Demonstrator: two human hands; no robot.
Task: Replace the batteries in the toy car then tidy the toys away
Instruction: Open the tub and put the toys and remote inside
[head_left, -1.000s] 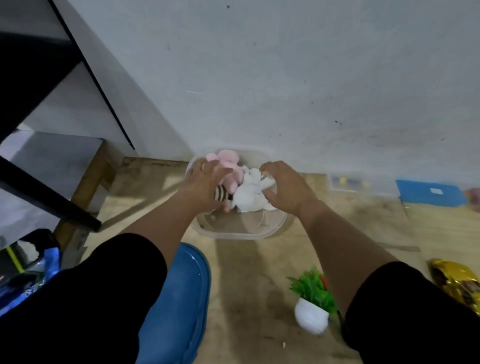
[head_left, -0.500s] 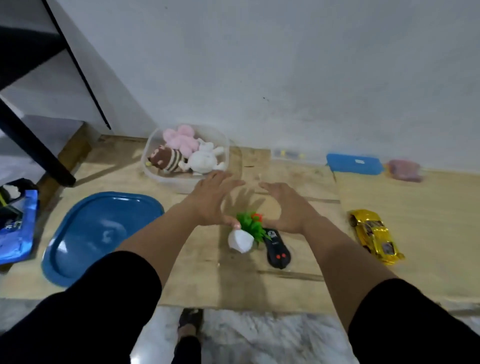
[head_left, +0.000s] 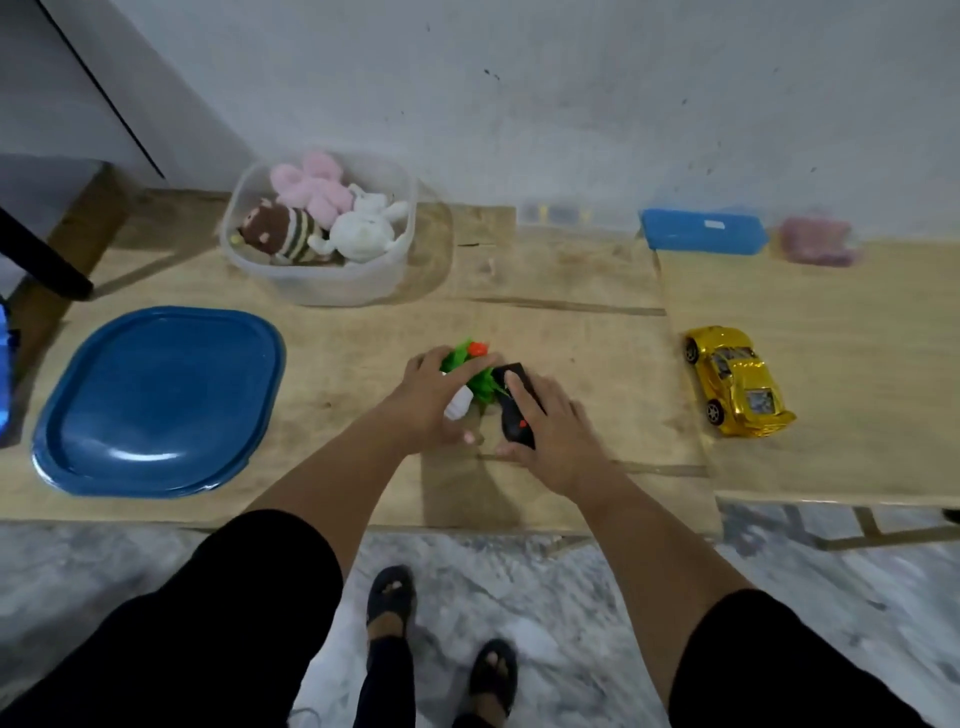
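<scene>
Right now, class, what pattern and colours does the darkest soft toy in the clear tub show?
Brown and cream stripes on the soft toy, clearest in the head view.

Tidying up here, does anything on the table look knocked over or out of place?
The small potted plant lies tipped on its side under the left hand, white pot toward the table edge. Nothing looks spilled or broken.

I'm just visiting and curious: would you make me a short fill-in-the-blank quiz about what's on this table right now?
1. The soft toys lie inside a clear plastic ____.
2. The toy car on the table is ____ in colour.
3. The left hand is on a small potted ____.
4. The right hand is on a ____ remote control.

Missing words: tub; gold; plant; black
</scene>
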